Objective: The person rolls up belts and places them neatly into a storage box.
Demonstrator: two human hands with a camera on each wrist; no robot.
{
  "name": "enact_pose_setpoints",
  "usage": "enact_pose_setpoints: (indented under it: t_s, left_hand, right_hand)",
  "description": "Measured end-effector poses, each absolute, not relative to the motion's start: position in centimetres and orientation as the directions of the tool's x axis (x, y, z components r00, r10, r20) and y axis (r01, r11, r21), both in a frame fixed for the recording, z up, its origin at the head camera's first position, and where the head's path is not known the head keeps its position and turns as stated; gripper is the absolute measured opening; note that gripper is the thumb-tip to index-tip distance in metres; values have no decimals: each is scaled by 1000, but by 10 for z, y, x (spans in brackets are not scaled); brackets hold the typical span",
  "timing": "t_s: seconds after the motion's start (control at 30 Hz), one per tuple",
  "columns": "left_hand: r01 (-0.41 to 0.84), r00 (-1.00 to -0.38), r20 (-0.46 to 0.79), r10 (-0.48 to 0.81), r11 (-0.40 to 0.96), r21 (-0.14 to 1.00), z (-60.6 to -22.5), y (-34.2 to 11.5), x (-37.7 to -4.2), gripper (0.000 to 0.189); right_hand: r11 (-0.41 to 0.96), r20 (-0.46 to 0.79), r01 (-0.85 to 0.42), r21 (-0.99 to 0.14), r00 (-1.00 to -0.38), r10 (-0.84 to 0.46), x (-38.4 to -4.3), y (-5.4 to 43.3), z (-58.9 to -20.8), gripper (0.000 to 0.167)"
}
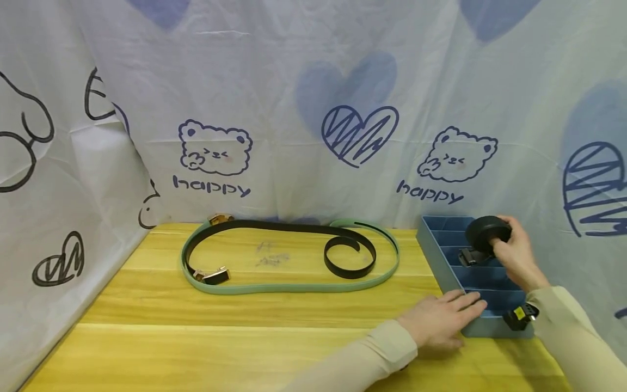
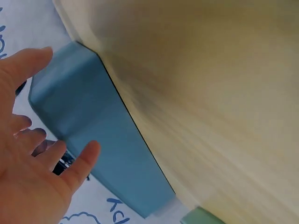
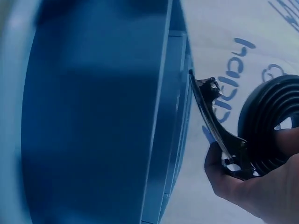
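My right hand (image 1: 520, 260) grips a rolled-up black belt (image 1: 482, 230) above the blue divided box (image 1: 436, 255). In the right wrist view, the belt's coil (image 3: 261, 116) shows several turns, and its dark metal buckle (image 3: 219, 123) sticks out beside the fingers. My left hand (image 1: 438, 321) lies at the box's near left corner, its fingers extended over the rim. The left wrist view shows the left hand (image 2: 35, 158) spread along the box's outer side wall (image 2: 103, 126); whether every fingertip touches cannot be told.
On the wooden table (image 1: 196, 348) lie a long green belt (image 1: 299, 288) and a black belt (image 1: 279, 226) looped inside it, with gold-toned buckles at the left. A white cloth (image 1: 294, 163) printed with hearts and bears hangs behind and at the sides. Crosswise dividers split the box into several compartments.
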State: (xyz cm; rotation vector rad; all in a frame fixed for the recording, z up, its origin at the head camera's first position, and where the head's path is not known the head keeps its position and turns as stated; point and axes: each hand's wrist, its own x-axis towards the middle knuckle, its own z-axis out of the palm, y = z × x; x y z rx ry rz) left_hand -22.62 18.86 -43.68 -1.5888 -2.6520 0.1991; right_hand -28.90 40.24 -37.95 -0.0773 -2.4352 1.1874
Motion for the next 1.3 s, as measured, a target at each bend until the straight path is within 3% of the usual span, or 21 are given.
enact_pose_setpoints:
  t_s: [0.3,0.8,0.97,1.13,1.3]
  left_hand:
    - [851,-521,-79,850,509,-127,-436,198,-221,84]
    - [865,-499,-141,855,502,-15,-433,195,-220,80]
    - [856,-510,-142,849,516,13,-432,193,-219,81]
    - [851,-513,-158,844,524,40,-431,192,-218,81]
    - [847,-505,-182,844,525,85,-429,192,-217,81]
  right_hand:
    - [693,263,-99,-714,-955,135,-303,400,-374,53]
    - [723,-15,19,-690,-1000,13,-317,390,-384,48]
    - [754,-46,2,-657,-998,-38,-320,401,-389,49]
    - [868,-37,-37,-495,-997,-64,-322,409,-393,53]
    - [955,-33,-104,-278,-993,-117,-324,406,-392,44]
